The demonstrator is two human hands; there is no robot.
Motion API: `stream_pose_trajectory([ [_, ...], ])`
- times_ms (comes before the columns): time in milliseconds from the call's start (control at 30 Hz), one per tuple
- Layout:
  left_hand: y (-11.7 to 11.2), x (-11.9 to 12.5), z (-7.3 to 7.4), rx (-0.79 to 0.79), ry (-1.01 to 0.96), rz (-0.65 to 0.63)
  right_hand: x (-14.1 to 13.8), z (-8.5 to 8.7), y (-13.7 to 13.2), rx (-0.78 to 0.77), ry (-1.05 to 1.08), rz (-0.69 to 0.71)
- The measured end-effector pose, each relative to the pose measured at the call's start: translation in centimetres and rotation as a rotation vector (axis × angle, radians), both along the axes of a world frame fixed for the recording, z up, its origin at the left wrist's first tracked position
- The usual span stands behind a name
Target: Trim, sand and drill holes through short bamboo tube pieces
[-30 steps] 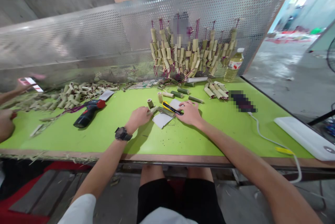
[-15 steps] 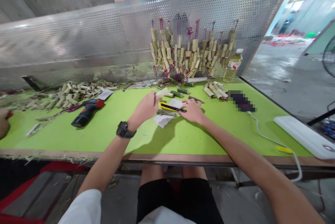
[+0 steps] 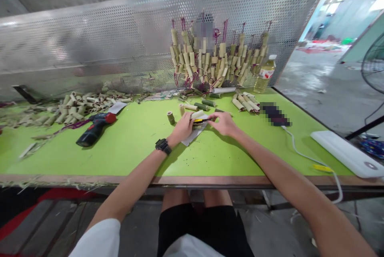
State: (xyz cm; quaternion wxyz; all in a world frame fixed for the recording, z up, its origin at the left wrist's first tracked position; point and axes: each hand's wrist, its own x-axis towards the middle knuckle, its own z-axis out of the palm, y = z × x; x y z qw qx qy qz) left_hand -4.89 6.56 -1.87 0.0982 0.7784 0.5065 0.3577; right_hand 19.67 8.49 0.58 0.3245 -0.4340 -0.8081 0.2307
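My left hand (image 3: 183,127), with a dark watch on its wrist, is closed around a pale bamboo piece (image 3: 197,114). Just below that piece lies a yellow and black utility knife (image 3: 199,120), partly hidden by my left fingers. The thumb and fingers of my right hand (image 3: 223,124) pinch the knife's dark right end. Under both hands is a sheet of white paper (image 3: 192,137). Two short bamboo pieces stand upright beyond my left hand, a darker one (image 3: 171,118) and a paler one (image 3: 181,109).
A cordless drill (image 3: 95,129) and a heap of cut bamboo (image 3: 78,107) lie left. Green bamboo pieces (image 3: 201,106) are behind my hands. Strung bamboo (image 3: 207,63) hangs on the perforated panel. To the right are a bottle (image 3: 265,75), a cabled phone (image 3: 275,115) and a white power bank (image 3: 345,153).
My left hand has come down and right with the bamboo piece, beside the knife. My right fingers have gone from lying spread to pinching the knife's end. The upright bamboo pieces now show.
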Motion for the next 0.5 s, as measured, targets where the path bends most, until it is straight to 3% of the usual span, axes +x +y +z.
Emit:
stream_pose_trajectory([
  [167, -0.09, 0.16, -0.26, -0.033, -0.035, 0.000, -0.02, 0.24, -0.53, 0.040, 0.164, -0.063],
  [500, -0.23, 0.27, -0.49, 0.133, -0.108, -0.024, -0.08, 0.57, -0.64, 0.372, 0.327, -0.257],
])
